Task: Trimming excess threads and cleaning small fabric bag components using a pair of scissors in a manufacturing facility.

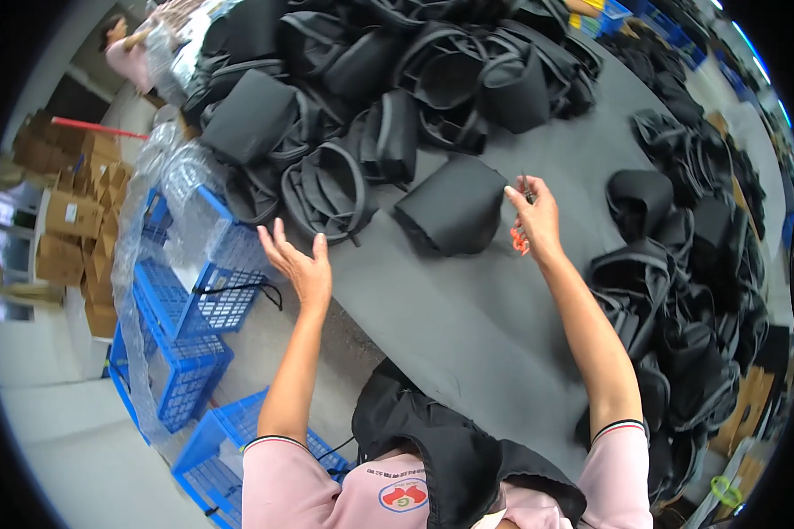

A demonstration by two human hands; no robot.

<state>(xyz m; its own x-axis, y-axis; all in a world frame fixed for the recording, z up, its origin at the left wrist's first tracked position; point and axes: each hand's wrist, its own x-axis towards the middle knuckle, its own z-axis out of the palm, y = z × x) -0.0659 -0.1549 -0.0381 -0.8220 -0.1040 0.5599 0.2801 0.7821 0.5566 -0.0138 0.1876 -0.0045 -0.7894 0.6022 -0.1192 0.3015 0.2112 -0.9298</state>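
The left hand hovers open, fingers spread, at nine o'clock of a black fabric bag; the right hand pinches small orange-handled snips at its three o'clock. The bag looks light and floppy, best taken by its rim. It lies on a grey table, blue crates at eight o'clock.
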